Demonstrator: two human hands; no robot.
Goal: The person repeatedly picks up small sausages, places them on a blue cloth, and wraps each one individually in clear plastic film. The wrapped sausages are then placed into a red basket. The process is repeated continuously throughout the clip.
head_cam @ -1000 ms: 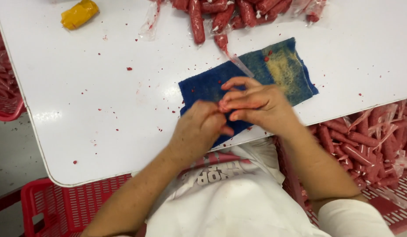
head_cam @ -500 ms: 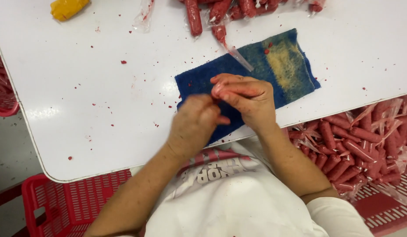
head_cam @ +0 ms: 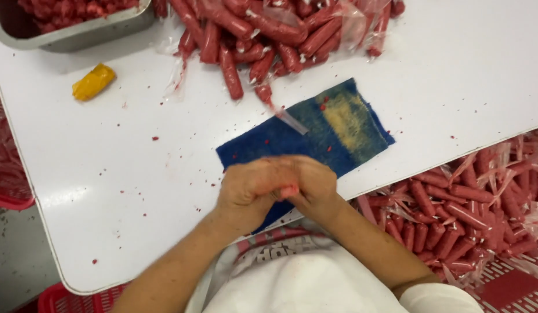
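Observation:
My left hand (head_cam: 248, 188) and my right hand (head_cam: 312, 185) are pressed together over the near end of a blue cloth (head_cam: 338, 124) on the white table (head_cam: 118, 168). Between the fingers shows the end of a small pink-red sausage (head_cam: 287, 192), gripped by both hands. The cloth has a yellowish worn patch and red crumbs on it. A strip of clear casing (head_cam: 292, 120) lies across the cloth, leading up to the sausage pile.
A pile of red sausages in clear wrap (head_cam: 263, 35) lies at the table's far side. A metal tray (head_cam: 77, 26) of red meat stands far left, a yellow lump (head_cam: 93, 82) beside it. A red crate (head_cam: 472, 214) full of sausages sits low right.
The view has tilted so more of the far table shows. My hands have closed together over the sausage and drawn slightly toward the table's near edge.

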